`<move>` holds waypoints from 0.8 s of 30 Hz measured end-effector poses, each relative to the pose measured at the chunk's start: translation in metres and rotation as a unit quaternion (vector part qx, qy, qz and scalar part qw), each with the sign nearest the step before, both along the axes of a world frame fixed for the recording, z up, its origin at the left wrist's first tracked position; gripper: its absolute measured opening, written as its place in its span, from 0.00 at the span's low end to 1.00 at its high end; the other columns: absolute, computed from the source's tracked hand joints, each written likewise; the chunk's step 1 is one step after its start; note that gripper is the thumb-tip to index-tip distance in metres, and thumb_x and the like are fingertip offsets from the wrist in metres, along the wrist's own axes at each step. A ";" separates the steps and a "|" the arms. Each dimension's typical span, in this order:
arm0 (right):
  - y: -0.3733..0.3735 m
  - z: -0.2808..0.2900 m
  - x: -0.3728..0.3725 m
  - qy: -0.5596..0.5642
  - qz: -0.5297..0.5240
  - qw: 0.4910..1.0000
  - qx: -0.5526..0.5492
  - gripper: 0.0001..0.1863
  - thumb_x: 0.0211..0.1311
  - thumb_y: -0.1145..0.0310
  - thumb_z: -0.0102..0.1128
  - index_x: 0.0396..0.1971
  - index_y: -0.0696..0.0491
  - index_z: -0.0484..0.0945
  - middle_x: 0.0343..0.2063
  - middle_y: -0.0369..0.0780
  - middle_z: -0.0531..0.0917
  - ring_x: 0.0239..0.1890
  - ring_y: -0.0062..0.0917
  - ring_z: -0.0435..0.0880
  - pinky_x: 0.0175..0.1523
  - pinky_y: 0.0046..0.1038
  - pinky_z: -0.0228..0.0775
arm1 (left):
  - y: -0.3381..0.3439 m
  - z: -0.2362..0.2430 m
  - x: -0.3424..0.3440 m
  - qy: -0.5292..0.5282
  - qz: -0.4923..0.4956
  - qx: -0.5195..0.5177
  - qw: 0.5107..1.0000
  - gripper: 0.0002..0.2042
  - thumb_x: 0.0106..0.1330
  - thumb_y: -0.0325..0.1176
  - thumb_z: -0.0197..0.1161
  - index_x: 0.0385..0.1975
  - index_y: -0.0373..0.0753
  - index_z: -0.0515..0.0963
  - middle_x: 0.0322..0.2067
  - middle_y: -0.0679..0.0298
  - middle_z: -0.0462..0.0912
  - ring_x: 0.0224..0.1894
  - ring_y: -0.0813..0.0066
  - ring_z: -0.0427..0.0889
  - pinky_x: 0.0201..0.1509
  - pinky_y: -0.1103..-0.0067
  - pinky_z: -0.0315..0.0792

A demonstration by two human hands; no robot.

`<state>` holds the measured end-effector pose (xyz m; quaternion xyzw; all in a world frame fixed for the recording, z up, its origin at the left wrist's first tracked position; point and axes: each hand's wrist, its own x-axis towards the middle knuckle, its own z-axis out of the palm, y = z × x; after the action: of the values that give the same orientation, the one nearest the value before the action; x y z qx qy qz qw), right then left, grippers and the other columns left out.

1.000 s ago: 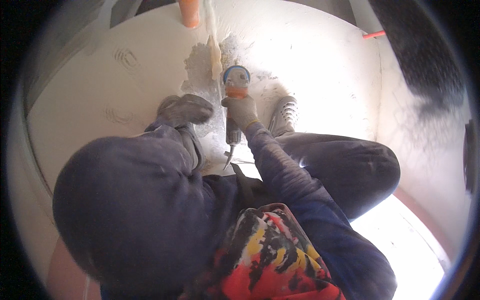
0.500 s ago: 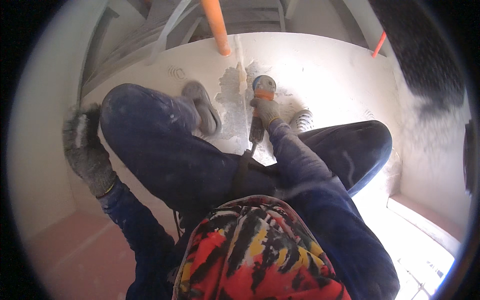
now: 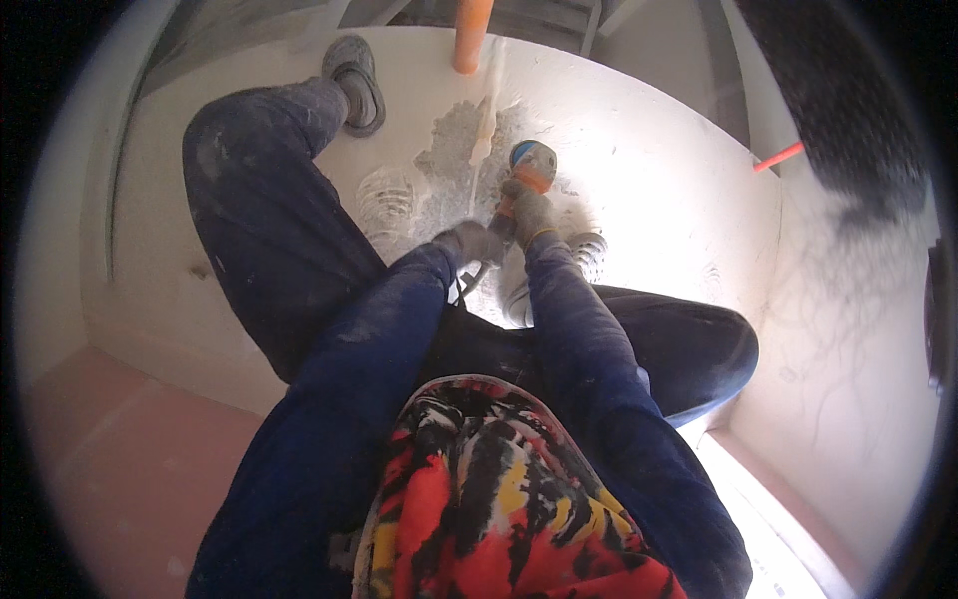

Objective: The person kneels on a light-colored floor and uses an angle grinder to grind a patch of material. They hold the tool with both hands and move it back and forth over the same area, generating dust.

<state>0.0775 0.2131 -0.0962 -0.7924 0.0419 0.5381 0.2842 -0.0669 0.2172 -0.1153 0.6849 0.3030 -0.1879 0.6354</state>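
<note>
An angle grinder [image 3: 537, 176] with an orange body, a grey head and a blue edge at its disc sits low over the pale surface in front of me. My right hand [image 3: 533, 214], in a grey dusty glove, is closed round its body just behind the head. At the grinder's rear end, my gloved left hand [image 3: 469, 246] is closed on the handle, its fingers partly hidden. A cord runs back from there toward my lap. Beside the head lies a rough grey patch [image 3: 451, 140] of bared surface; the disc's underside is hidden.
My left shoe [image 3: 357, 88] rests far left on the pale surface; my right shoe [image 3: 589, 256] is close by the grinder. An orange pipe [image 3: 470, 38] rises at the far edge, and a thinner orange rod [image 3: 778, 157] sticks out at right. Walls flank both sides.
My left hand has come from the far left onto the grinder's rear. My left foot has moved forward and left. The right hand still holds the grinder.
</note>
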 end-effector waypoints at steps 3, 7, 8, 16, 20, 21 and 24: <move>0.025 0.005 0.000 -0.037 0.059 0.997 -0.044 0.18 0.52 0.65 0.67 0.42 0.59 0.80 0.31 0.41 0.82 0.31 0.29 0.83 0.34 0.30 0.77 | -0.013 -0.008 0.008 0.007 0.054 -0.112 0.992 0.14 0.56 0.42 0.61 0.39 0.46 0.84 0.37 0.61 0.86 0.44 0.59 0.85 0.48 0.67 0.76; 0.017 0.005 -0.004 -0.045 0.092 0.991 -0.081 0.22 0.43 0.61 0.71 0.35 0.61 0.82 0.29 0.42 0.84 0.30 0.29 0.83 0.35 0.30 0.75 | -0.013 -0.002 0.029 -0.051 -0.157 0.222 0.961 0.09 0.56 0.41 0.62 0.32 0.51 0.85 0.34 0.65 0.87 0.42 0.62 0.86 0.47 0.69 0.77; 0.010 0.000 -0.004 -0.050 0.118 0.988 -0.081 0.22 0.43 0.60 0.71 0.35 0.61 0.82 0.29 0.42 0.84 0.31 0.29 0.84 0.35 0.30 0.75 | -0.020 -0.003 0.032 -0.029 -0.144 0.208 0.967 0.09 0.56 0.42 0.62 0.32 0.50 0.85 0.34 0.64 0.87 0.42 0.62 0.86 0.47 0.70 0.77; 0.015 -0.022 -0.017 -0.102 0.221 0.968 -0.055 0.24 0.46 0.60 0.71 0.40 0.61 0.82 0.31 0.42 0.83 0.31 0.28 0.83 0.35 0.29 0.76 | -0.029 -0.022 0.025 0.050 0.039 0.163 0.985 0.14 0.56 0.44 0.60 0.37 0.45 0.83 0.35 0.59 0.86 0.43 0.62 0.85 0.46 0.69 0.78; 0.013 -0.014 -0.015 -0.134 0.299 0.944 -0.040 0.30 0.44 0.56 0.72 0.42 0.64 0.81 0.36 0.45 0.84 0.35 0.31 0.84 0.38 0.30 0.77 | -0.035 -0.014 0.028 0.030 0.015 0.250 0.968 0.12 0.56 0.43 0.60 0.33 0.45 0.84 0.34 0.59 0.86 0.41 0.59 0.86 0.45 0.67 0.78; 0.013 -0.014 -0.016 -0.137 0.309 0.941 -0.030 0.31 0.43 0.55 0.72 0.43 0.64 0.80 0.37 0.46 0.84 0.36 0.32 0.84 0.39 0.30 0.77 | -0.036 -0.012 0.027 0.040 0.022 0.242 0.969 0.11 0.56 0.42 0.60 0.32 0.45 0.84 0.34 0.59 0.86 0.40 0.58 0.86 0.44 0.67 0.78; 0.011 -0.019 -0.023 -0.132 0.266 0.954 -0.035 0.33 0.43 0.53 0.72 0.43 0.66 0.79 0.39 0.47 0.84 0.36 0.34 0.85 0.41 0.30 0.77 | -0.035 -0.013 0.018 0.035 -0.007 0.248 0.968 0.10 0.55 0.41 0.61 0.32 0.45 0.84 0.34 0.60 0.86 0.39 0.59 0.86 0.44 0.66 0.78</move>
<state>0.0547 0.2240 -0.1155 -0.8481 -0.1895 0.4834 0.1059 -0.0484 0.1824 -0.1285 0.8162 0.3569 -0.1351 0.4337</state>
